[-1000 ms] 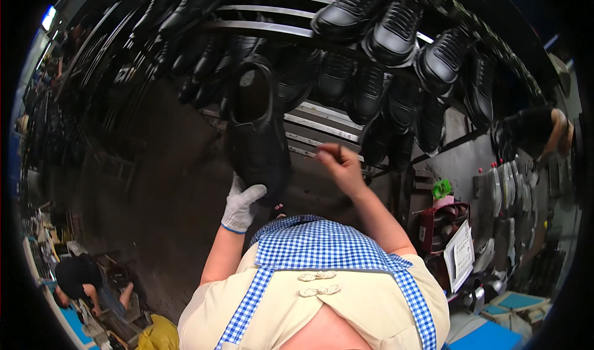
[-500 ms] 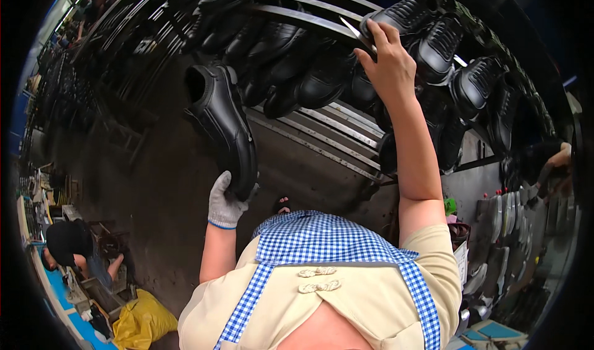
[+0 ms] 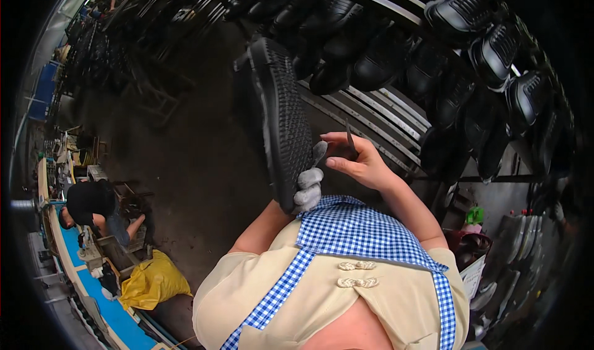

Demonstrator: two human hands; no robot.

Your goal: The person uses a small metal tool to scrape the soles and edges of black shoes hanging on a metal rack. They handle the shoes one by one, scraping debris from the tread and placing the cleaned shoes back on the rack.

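Observation:
A black shoe (image 3: 286, 115) is tilted up in front of me, its textured sole turned to the right. My left hand (image 3: 309, 190), in a pale grey knit glove, is closed around the lower end of the shoe, with the fingers over the sole's edge. Just right of the sole is my bare right hand (image 3: 366, 164), its fingers bent and a thin pointed metal blade (image 3: 350, 138) standing up from them. The blade's handle is hidden in that hand, so its exact kind does not show.
Metal racks (image 3: 365, 105) hold several black shoes (image 3: 495, 53) at the upper right. Grey shoe-shaped forms (image 3: 526, 238) stand at the right. On the left, a person (image 3: 93, 204) bends beside a blue-topped bench (image 3: 114, 310), near a yellow sack (image 3: 154, 280).
My right hand has come down from the rack with the blade to beside the shoe. My left hand has turned the shoe so its sole shows. The view has shifted left.

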